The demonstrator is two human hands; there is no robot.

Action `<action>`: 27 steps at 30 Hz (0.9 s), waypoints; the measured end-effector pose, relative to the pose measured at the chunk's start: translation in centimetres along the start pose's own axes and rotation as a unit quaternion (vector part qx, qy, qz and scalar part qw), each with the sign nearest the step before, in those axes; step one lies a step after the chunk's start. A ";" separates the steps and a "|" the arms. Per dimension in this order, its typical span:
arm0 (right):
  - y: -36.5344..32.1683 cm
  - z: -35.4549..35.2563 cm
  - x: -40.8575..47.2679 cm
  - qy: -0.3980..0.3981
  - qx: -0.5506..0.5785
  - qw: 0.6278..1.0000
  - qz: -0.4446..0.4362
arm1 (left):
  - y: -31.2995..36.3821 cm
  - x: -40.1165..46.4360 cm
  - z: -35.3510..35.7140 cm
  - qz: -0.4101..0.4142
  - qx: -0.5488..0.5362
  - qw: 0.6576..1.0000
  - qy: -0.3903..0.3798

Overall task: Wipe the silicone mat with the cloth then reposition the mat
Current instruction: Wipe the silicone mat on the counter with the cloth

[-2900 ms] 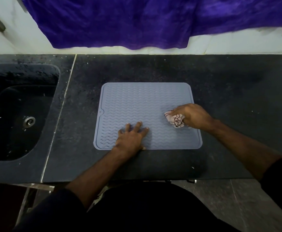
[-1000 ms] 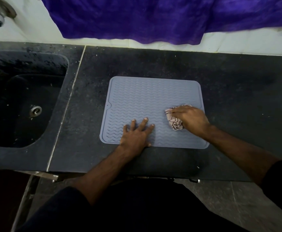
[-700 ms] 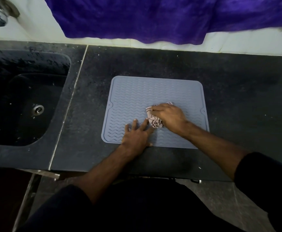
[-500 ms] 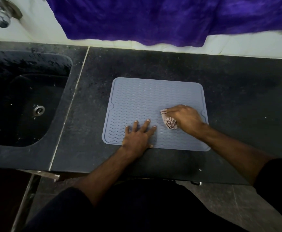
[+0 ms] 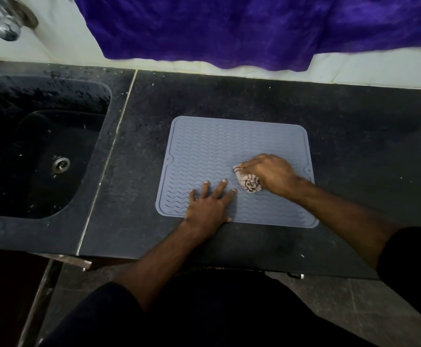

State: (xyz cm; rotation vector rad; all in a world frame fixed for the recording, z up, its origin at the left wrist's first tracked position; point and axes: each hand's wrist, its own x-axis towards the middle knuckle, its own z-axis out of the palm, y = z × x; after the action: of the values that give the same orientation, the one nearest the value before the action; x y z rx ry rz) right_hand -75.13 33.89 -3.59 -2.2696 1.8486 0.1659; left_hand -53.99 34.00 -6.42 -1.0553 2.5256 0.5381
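The grey, square silicone mat with a wavy ribbed surface (image 5: 219,151) lies flat on the black speckled stone countertop (image 5: 354,136), to the right of the black recessed sink (image 5: 41,151) and apart from it, with a pale joint line in the counter between the two. The small crumpled pale cloth with dark stripes (image 5: 248,180) sits on the mat, in its right half, towards the mat's near edge. The right hand (image 5: 272,172) is curled round the cloth, gripping it and holding it against the mat surface. The left hand (image 5: 210,206) rests flat on the mat at its near edge, fingers straight and spread, holding nothing; its fingertips lie just beside the cloth. Beyond the mat's far edge, a purple velvety fabric (image 5: 229,28) hangs over the white wall. Above the sink, a chrome tap fitting (image 5: 9,23) shows on the same wall
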 end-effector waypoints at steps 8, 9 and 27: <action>-3.8 -0.8 3.6 0.006 0.089 0.996 -0.017 | 0.1 0.1 0.0 -0.001 0.001 1.000 -0.009; -4.2 -0.4 4.2 0.000 0.076 0.997 -0.028 | 0.1 0.1 -0.1 0.000 0.002 1.000 -0.011; -4.3 0.7 4.8 0.032 0.060 0.993 -0.092 | -6.1 -2.4 0.4 -0.117 -0.203 0.957 0.169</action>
State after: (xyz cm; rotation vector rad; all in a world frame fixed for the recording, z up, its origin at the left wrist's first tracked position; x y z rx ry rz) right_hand -69.87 30.31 -4.91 -2.3701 1.6190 -0.0453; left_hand -47.89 31.64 -6.91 -1.7011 2.5754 0.8993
